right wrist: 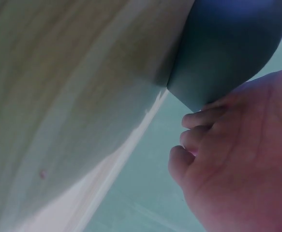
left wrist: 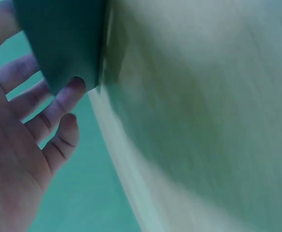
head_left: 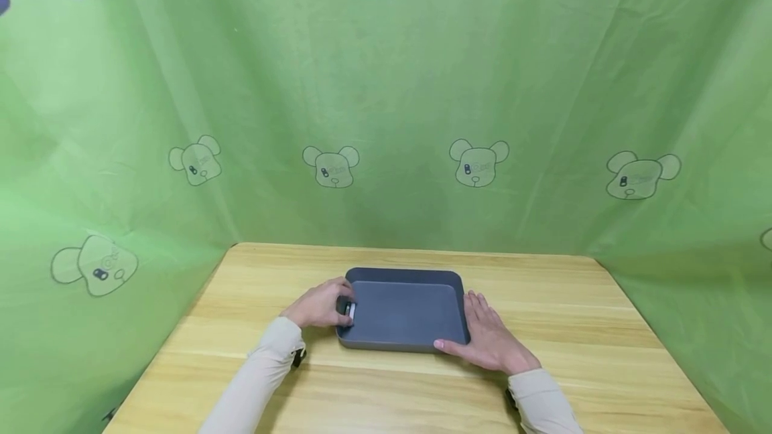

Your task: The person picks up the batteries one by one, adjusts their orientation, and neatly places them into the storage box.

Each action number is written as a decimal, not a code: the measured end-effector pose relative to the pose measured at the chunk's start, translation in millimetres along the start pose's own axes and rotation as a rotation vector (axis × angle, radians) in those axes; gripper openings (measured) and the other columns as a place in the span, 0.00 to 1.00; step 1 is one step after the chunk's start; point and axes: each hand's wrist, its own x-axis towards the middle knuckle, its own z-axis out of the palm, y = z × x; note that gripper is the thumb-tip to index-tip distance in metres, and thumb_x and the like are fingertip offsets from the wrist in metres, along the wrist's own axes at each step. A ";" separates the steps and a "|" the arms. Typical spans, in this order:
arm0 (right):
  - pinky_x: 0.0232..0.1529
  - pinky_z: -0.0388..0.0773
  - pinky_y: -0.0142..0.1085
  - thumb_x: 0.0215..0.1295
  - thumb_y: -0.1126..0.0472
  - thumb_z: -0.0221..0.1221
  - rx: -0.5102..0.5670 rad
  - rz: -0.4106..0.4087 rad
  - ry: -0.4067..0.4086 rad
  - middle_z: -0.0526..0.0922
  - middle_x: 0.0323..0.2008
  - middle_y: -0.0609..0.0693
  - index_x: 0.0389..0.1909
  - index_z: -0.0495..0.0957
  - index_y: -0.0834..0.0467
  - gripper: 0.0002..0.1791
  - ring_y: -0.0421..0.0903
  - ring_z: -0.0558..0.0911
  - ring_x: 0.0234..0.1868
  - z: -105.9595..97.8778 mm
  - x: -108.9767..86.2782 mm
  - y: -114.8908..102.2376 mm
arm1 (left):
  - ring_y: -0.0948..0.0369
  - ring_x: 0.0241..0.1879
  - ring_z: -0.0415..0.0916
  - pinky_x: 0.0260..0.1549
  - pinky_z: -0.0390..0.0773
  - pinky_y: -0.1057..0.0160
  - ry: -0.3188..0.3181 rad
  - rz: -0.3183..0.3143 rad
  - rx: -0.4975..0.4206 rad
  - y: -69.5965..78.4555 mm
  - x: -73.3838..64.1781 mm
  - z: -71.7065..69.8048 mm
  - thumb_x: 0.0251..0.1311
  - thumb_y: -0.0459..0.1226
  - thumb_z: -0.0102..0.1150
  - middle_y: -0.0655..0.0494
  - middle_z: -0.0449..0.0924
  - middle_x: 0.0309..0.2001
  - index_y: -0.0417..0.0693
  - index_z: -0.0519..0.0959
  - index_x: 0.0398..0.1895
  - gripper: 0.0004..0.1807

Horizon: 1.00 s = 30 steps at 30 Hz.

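Observation:
A dark grey rectangular tray (head_left: pixel 404 320) with low walls lies on the wooden table in the head view. Over its left wall reaches my left hand (head_left: pixel 319 303), fingers and thumb curled inward round a small white item (head_left: pixel 352 312) with a dark part beside it; its kind is too small to tell. In the left wrist view the ring finger lies near the tray's lower corner (left wrist: pixel 68 53). My right hand (head_left: pixel 491 340) rests against the right wall, fingers extended along it and thumb on the front right corner. The right wrist view shows the tray's outer wall (right wrist: pixel 232 53) above the palm.
Light wooden table (head_left: pixel 289 387) surrounds the tray. A green curtain (head_left: pixel 410 86) printed with bear heads hangs behind the table and on both sides. Dark bands show at both sleeve cuffs (head_left: pixel 533 380).

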 end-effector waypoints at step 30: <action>0.81 0.46 0.64 0.60 0.21 0.55 -0.002 -0.010 -0.010 0.45 0.80 0.74 0.78 0.43 0.76 0.70 0.72 0.45 0.82 0.3 4.2 -0.5 | 0.55 0.49 0.80 0.49 0.84 0.50 0.058 -0.115 -0.079 -33.0 -129.6 -51.8 0.64 0.42 0.67 0.50 0.86 0.51 0.44 0.83 0.55 0.18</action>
